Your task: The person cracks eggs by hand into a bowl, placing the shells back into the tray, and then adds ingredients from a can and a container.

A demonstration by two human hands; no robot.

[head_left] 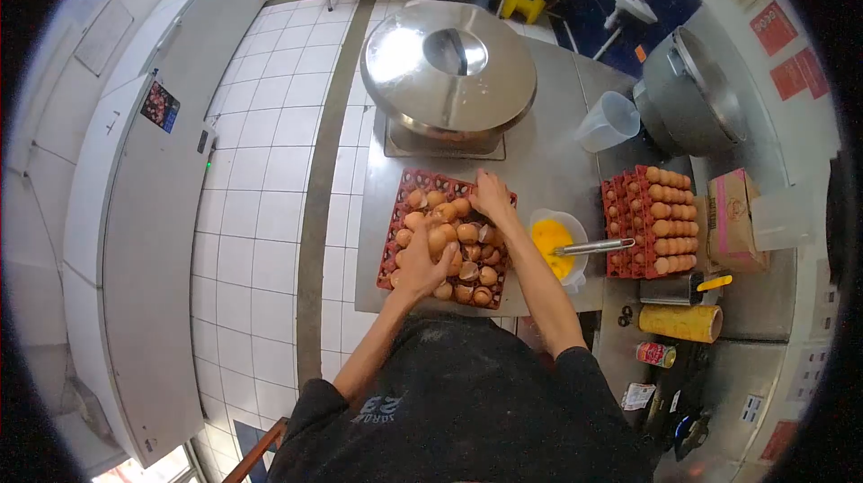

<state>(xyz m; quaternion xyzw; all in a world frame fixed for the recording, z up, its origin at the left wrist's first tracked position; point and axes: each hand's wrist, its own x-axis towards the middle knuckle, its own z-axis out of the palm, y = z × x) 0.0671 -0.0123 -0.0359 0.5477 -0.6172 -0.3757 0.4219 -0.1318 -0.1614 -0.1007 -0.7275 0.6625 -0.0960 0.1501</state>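
A red egg tray point(385, 274) heaped with brown eggshells point(467, 233) lies at the steel table's near edge. My left hand point(421, 263) rests on the shells at the left of the heap, fingers spread around some of them; what it grips, if anything, is partly hidden. At the tray's far right edge is my right hand point(491, 195), its fingers curled down at the rim and mostly hidden from view. Right of my right forearm stands a clear bowl point(580, 240) of yellow egg yolks point(550, 238), with a metal whisk point(598, 248) across its rim.
Beyond the tray stands a big lidded pot point(449, 79). To the right are a plastic jug point(609, 122), a grey pot point(688, 97), stacked trays of whole eggs point(661, 222), a cardboard box point(733, 218), a yellow roll point(680, 323) and a can point(656, 354). White freezers point(135, 258) line the left.
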